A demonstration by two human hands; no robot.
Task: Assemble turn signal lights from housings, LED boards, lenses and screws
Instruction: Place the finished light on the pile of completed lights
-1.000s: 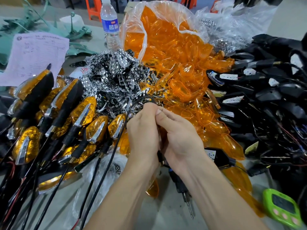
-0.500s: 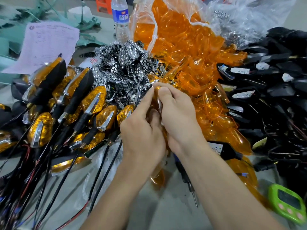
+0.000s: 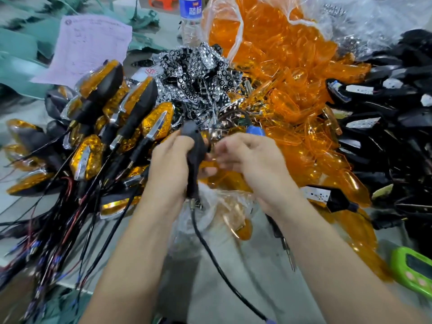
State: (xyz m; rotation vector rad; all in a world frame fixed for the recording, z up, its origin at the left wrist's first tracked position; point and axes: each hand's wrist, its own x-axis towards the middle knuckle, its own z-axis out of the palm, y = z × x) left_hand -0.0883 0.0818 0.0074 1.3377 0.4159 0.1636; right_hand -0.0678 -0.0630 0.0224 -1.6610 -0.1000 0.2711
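Head view — left hand [image 3: 170,164] grips black housing [image 3: 196,146]; right hand [image 3: 252,157] beside it, grip unclear.

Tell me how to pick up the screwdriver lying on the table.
Grip the screwdriver by its black handle, coming from above with the right hand. It lies flat, with its thin tip toward the person and its handle end nearest that hand.

Blurry right hand [image 3: 250,160], grip unclear

Left hand [image 3: 170,164] curled round a black housing [image 3: 197,146], right hand [image 3: 254,160] (blurred) half-curled just beside.
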